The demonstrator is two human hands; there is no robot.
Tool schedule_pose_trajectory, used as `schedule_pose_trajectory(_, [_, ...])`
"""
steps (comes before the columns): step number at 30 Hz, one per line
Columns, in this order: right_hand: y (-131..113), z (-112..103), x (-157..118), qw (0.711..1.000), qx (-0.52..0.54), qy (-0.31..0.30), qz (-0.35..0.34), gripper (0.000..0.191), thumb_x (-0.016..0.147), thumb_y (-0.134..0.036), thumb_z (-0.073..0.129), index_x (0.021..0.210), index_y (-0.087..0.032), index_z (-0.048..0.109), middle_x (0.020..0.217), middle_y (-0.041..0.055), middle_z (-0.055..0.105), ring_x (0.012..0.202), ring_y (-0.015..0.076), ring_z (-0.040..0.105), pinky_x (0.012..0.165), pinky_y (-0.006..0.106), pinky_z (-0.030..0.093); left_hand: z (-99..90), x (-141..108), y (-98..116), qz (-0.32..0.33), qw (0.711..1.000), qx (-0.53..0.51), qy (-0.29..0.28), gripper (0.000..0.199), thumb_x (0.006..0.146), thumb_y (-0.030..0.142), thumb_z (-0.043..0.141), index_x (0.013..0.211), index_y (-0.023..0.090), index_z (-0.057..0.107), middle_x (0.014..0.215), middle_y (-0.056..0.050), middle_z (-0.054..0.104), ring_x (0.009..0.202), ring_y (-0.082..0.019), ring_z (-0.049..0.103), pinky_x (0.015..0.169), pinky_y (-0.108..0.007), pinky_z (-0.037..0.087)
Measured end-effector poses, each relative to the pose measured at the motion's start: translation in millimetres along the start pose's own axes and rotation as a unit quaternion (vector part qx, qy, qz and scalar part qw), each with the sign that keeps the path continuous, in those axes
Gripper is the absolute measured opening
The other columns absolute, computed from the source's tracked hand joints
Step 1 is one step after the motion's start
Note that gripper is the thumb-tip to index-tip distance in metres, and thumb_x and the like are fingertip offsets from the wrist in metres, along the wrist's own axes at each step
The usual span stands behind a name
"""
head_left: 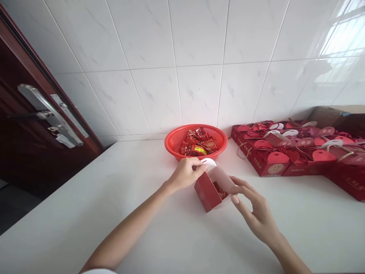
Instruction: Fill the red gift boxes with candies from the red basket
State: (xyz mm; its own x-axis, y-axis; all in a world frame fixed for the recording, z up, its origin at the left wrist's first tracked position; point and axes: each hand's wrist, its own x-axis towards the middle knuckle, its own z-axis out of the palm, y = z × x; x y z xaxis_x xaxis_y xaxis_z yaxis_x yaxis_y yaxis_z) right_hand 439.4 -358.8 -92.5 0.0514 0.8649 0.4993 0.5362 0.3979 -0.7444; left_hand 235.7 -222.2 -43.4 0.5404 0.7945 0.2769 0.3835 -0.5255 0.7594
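A small red cardboard gift box (pixel 205 193) with a white inside stands tilted on the white table, its top unfolded. Small red-wrapped pieces (pixel 221 193) lie in the bottom of it. With thumb and fingers, my left hand (pixel 186 172) pinches the box's far left flap. On the opposite side, my right hand (pixel 253 209) has its thumb and fingertips closed on the right-hand flap. Just behind the box is a red plastic basket (pixel 170 140) holding red-wrapped sweets (pixel 209 144) and one yellow-labelled packet (pixel 200 150).
Rows of filled-out red gift boxes (pixel 273 163) with cord handles stand at the right. Behind them is a brown carton (pixel 325 114). A tiled wall (pixel 199 87) backs the table (pixel 142 228). A dark red door (pixel 28 114) with a metal handle is at the left.
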Motion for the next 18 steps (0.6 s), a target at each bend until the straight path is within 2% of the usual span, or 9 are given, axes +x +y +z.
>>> schedule_pose_trajectory(4, [3,1,0,0.999,0.009,-0.024,-0.043,0.02,0.098,-0.039,0.055,0.101,-0.027,0.07,0.124,0.0094,0.071,0.122,0.0275,0.064,0.094,0.039,0.057,-10.6,0,-3,-0.033,0.995,-0.024,-0.087,0.047,0.095,0.054,0.048,0.092,0.016,0.076,0.087,-0.004,0.066,0.077,-0.018,0.06,0.072,-0.029,0.048])
schedule_pose_trajectory(7, [8,1,-2,0.998,0.016,-0.033,-0.056,0.021,0.099,-0.037,0.053,0.107,-0.026,0.069,0.127,0.0093,0.07,0.12,0.0261,0.065,0.096,0.039,0.056,-17.4,-1,-6,-0.016,0.987,-0.01,-0.16,0.036,0.084,0.045,0.064,0.108,0.02,0.076,0.095,-0.004,0.064,0.086,-0.02,0.062,0.079,-0.03,0.05])
schedule_pose_trajectory(9, [10,1,-3,0.998,0.021,-0.037,-0.056,0.023,0.099,-0.037,0.052,0.114,-0.026,0.067,0.127,0.0096,0.069,0.121,0.0257,0.064,0.095,0.039,0.057,-17.2,-1,-7,-0.007,0.986,0.012,-0.164,0.042,0.076,0.037,0.073,0.116,0.022,0.074,0.104,-0.005,0.065,0.094,-0.022,0.064,0.084,-0.031,0.052])
schedule_pose_trajectory(12, [10,2,-2,0.998,0.014,-0.031,-0.044,0.027,0.099,-0.036,0.054,0.123,-0.026,0.062,0.123,0.0093,0.07,0.113,0.0238,0.068,0.09,0.036,0.059,-12.4,-2,-6,-0.002,0.989,0.019,-0.148,0.053,0.077,0.031,0.073,0.129,0.025,0.066,0.131,-0.008,0.063,0.115,-0.026,0.061,0.094,-0.034,0.052])
schedule_pose_trajectory(15, [9,3,1,0.999,-0.006,-0.02,-0.04,0.025,0.099,-0.034,0.055,0.121,-0.026,0.061,0.114,0.0085,0.071,0.102,0.022,0.07,0.084,0.034,0.059,-9.5,-4,-4,0.011,0.989,0.004,-0.146,0.071,0.078,0.027,0.072,0.146,0.027,0.051,0.151,-0.007,0.052,0.136,-0.029,0.05,0.111,-0.04,0.044])
schedule_pose_trajectory(18, [5,3,9,0.997,-0.026,-0.034,-0.059,0.018,0.099,-0.032,0.054,0.113,-0.025,0.063,0.105,0.0085,0.072,0.095,0.0217,0.069,0.08,0.035,0.059,-10.2,-4,-3,0.015,0.989,0.0,-0.145,0.078,0.078,0.025,0.073,0.15,0.026,0.044,0.155,-0.007,0.048,0.14,-0.028,0.046,0.115,-0.04,0.04])
